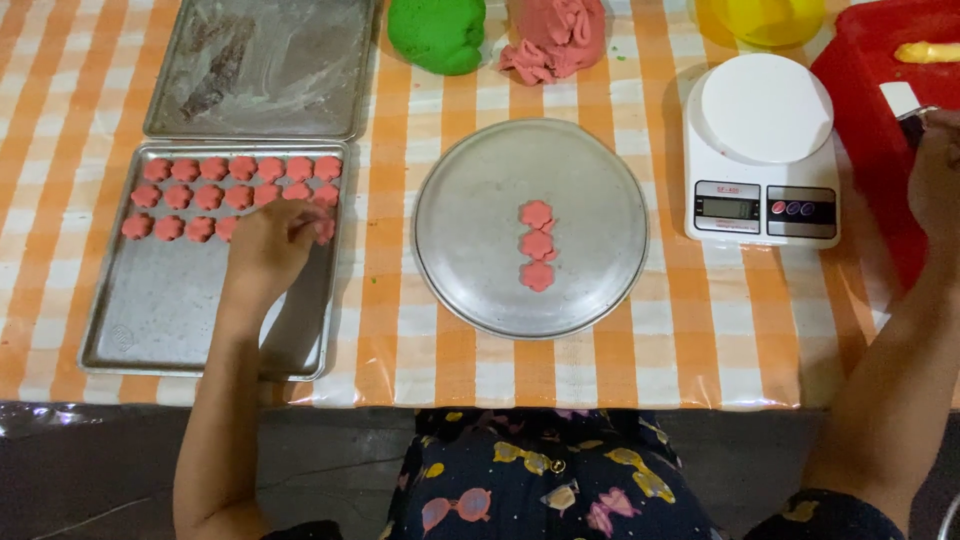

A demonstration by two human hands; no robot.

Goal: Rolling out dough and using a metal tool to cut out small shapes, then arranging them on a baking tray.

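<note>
Your left hand (268, 245) on the tray (150, 320), among pink flower cookies (210, 195).
Fingers curled, hold unclear; right hand (935, 180) at the red bin (870, 90), grip hidden.

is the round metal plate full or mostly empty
Mostly empty: the round plate holds only three pink flower-shaped pieces in a short column at its middle.

Light: bright and even from overhead — you get clean colours.
Glare: soft sheen on your round metal plate (470, 240).
Shadows: short, under your left hand (268, 245).
Focus: sharp — floor below dim.
</note>
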